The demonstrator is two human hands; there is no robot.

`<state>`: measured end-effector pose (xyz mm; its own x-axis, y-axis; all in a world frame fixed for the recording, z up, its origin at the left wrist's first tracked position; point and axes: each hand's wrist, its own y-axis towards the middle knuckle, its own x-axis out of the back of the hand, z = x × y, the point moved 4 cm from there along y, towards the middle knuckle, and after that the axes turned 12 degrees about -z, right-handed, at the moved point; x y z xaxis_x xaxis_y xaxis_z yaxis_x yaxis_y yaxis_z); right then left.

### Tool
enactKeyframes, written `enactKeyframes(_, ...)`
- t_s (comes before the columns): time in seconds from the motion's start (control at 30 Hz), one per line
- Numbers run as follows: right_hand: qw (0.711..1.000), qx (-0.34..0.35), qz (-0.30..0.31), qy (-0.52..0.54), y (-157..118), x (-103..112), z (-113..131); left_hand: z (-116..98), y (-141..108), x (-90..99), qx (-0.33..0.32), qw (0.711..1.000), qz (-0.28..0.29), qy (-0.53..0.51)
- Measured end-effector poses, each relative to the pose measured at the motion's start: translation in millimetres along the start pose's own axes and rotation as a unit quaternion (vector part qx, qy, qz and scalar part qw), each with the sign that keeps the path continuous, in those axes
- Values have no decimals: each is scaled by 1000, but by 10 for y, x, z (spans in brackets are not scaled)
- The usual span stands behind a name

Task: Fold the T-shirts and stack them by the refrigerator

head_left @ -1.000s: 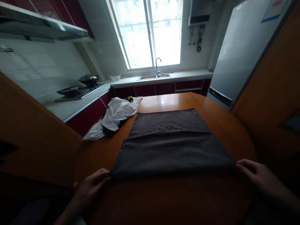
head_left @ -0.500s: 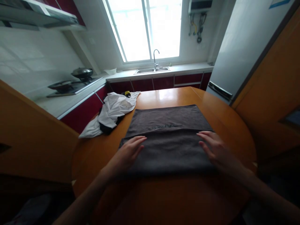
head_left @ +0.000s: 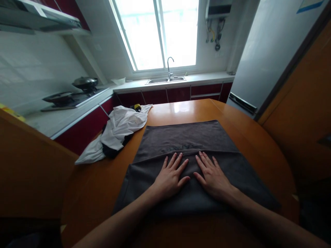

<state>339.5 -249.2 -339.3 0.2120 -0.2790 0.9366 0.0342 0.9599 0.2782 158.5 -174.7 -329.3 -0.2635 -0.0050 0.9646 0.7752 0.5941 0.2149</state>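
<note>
A dark grey cloth garment (head_left: 186,134) lies folded on the wooden table (head_left: 258,141), with its near part turned over the far part. Dark lettering or a print shows just beyond the fold's edge. My left hand (head_left: 170,175) rests palm down on the folded layer, fingers spread. Beside it, my right hand (head_left: 213,177) lies flat on the same layer with its fingers apart. The two thumbs point toward each other with a small gap between them. Neither hand grips the cloth.
A crumpled white cloth (head_left: 121,125) with black fabric lies at the table's left edge, a black-and-yellow object (head_left: 138,107) behind it. Beyond are a sink (head_left: 165,80), a stove with a lidded wok (head_left: 84,82), and a fridge (head_left: 269,51) at the right.
Both hands have moved inward from the sides of the cloth and now lie flat near its middle. The folded part looks flatter and spreads wider toward me. The view has shifted slightly.
</note>
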Motion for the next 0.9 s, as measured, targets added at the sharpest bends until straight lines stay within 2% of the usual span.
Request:
enactKeyframes(0.17, 998, -45, -37, -25, 45, 100, -100, 2, 7, -12, -5, 1000, -6, -8)
enactKeyframes(0.33, 996, -84, -8, -27, 61, 81, -233, -40, 18, 46, -2, 1000, -3, -13)
enactKeyframes(0.4, 996, -85, -33, -26, 61, 183, -297, -8, 18, 188, -2, 1000, -5, -25)
enactKeyframes(0.5, 988, -109, -105, -18, -22, 479, -544, 210, -70, 560, 26, 997, -41, -66)
enactKeyframes(0.6, 973, -155, -172, 7, -287, 770, -962, 622, -378, 933, 119, 984, -85, -98)
enactKeyframes(0.7, 953, -228, -197, 21, -713, 893, -1376, 1031, -930, 1120, 268, 952, -122, -81)
enactKeyframes(0.8, 938, -298, -168, 62, -1136, 851, -1608, 1206, -1535, 1097, 386, 914, -118, -49)
enactKeyframes(0.9, 921, -354, -136, 86, -1415, 790, -1675, 1168, -1960, 962, 460, 882, -79, -56)
